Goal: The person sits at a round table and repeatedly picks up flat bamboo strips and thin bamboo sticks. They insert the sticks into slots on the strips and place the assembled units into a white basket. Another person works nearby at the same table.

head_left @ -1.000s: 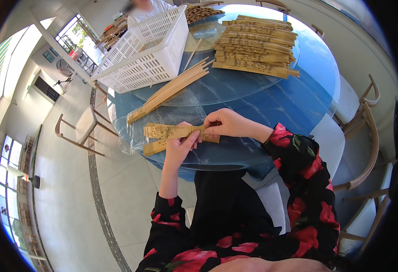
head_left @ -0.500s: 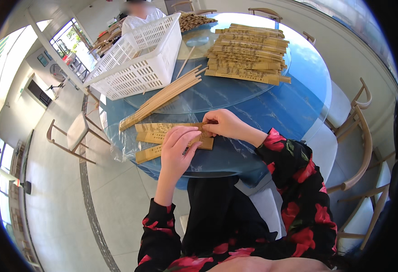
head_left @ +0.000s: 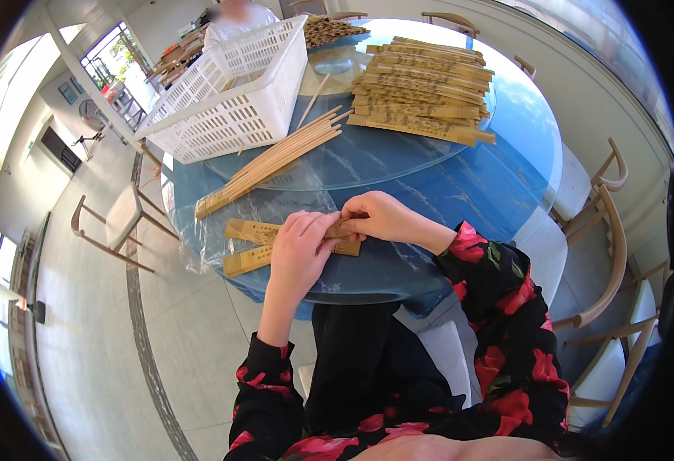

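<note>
Presently we log the right hand (head_left: 376,216) narrowly pinching a brown paper sleeve (head_left: 249,230); left hand (head_left: 302,237) has fingers curled over it — whether gripping, we cannot tell.

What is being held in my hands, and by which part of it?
The right hand pinches a yellow-brown strip. The left hand cups over it, hiding whether it grips too. With most covered, the part held cannot be told.

A white perforated basket (head_left: 229,123) stands on the round bench (head_left: 479,192), a person (head_left: 243,29) in white beyond it. A wooden chair (head_left: 129,215) stands on the pale floor (head_left: 99,330) at left; 2 framed pictures (head_left: 68,93) hang farther back.
</note>
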A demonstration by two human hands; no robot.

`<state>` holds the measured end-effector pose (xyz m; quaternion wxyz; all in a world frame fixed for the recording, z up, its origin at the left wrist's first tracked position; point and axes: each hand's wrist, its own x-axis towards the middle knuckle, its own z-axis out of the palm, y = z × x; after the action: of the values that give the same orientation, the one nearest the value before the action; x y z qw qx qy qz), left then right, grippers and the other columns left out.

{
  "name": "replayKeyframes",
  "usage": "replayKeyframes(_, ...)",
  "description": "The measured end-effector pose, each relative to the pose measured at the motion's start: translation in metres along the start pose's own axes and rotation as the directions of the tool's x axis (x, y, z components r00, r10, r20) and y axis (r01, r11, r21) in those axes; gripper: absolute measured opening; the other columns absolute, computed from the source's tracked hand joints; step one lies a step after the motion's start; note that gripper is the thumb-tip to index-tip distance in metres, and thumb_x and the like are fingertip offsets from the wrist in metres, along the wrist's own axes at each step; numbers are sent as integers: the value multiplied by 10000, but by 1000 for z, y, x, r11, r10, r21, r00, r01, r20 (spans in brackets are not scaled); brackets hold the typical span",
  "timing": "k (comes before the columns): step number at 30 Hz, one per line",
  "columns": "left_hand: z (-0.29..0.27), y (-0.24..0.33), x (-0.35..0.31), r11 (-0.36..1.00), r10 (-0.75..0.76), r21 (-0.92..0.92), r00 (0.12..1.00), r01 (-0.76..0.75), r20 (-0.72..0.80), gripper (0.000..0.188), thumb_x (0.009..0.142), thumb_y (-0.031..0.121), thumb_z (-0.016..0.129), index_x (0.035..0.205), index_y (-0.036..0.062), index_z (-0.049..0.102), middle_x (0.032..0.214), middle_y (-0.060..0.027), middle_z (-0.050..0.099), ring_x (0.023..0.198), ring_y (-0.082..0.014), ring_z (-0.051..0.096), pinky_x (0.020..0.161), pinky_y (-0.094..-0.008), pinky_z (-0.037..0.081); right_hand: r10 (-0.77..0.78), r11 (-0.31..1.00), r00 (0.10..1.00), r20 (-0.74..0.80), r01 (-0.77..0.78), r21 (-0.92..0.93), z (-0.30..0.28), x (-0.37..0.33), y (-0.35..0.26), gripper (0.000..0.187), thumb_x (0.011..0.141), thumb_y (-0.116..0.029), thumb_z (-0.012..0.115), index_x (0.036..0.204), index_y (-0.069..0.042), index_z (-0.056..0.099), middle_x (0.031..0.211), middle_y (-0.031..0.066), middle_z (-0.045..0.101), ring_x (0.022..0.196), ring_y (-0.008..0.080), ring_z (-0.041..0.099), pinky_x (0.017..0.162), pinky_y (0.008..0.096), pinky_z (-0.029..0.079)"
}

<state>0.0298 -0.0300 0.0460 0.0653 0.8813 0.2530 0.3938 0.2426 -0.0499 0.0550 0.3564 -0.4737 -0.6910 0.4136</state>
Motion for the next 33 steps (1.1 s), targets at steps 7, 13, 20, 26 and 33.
replayKeyframes(7, -1, -1, -1, 998, -34, -58, 999, 35, 15, 387, 728, 80, 801, 1096, 69, 681, 997, -67, 683, 968, -297, 617, 845, -398, 516, 36, 999, 999, -26, -37, -34, 4, -2, -4, 135, 910, -85, 644, 955, 34, 690, 734, 78, 701, 636, 125, 652, 619, 263, 516)
replayKeyframes(13, -2, 2, -1, 995, -36, -91, 999, 37, 18, 360, 739, 84, 801, 1076, 60, 676, 973, -73, 683, 969, -302, 617, 834, -398, 515, 9, 995, 1000, 4, -8, -104, 1, -3, -6, 128, 914, -79, 636, 952, 32, 690, 721, 70, 688, 631, 125, 636, 617, 262, 510)
replayKeyframes(20, -2, 1, -3, 992, -88, -92, 996, 89, 19, 339, 742, 74, 797, 1057, 60, 673, 993, -80, 675, 980, -311, 614, 846, -403, 511, -48, 970, 998, -42, 37, -240, 7, -1, -7, 151, 901, -141, 668, 942, -1, 707, 704, 84, 696, 619, 183, 647, 606, 310, 494)
replayKeyframes(26, -2, -3, -3, 976, -143, -156, 988, 151, 63, 340, 750, 80, 802, 1062, 57, 671, 1005, -100, 671, 1008, -327, 611, 881, -414, 503, -29, 970, 997, -77, 9, -245, 7, -1, -11, 202, 853, -202, 656, 894, -14, 714, 721, 120, 699, 669, 278, 671, 633, 367, 499)
replayKeyframes(33, 0, -3, -3, 971, -161, -169, 985, 168, 56, 341, 760, 78, 800, 1073, 52, 667, 1019, -119, 666, 1025, -342, 607, 889, -418, 504, -15, 964, 996, -87, -9, -265, 8, 3, -7, 202, 847, -202, 645, 889, -19, 719, 703, 109, 698, 662, 267, 673, 633, 359, 502)
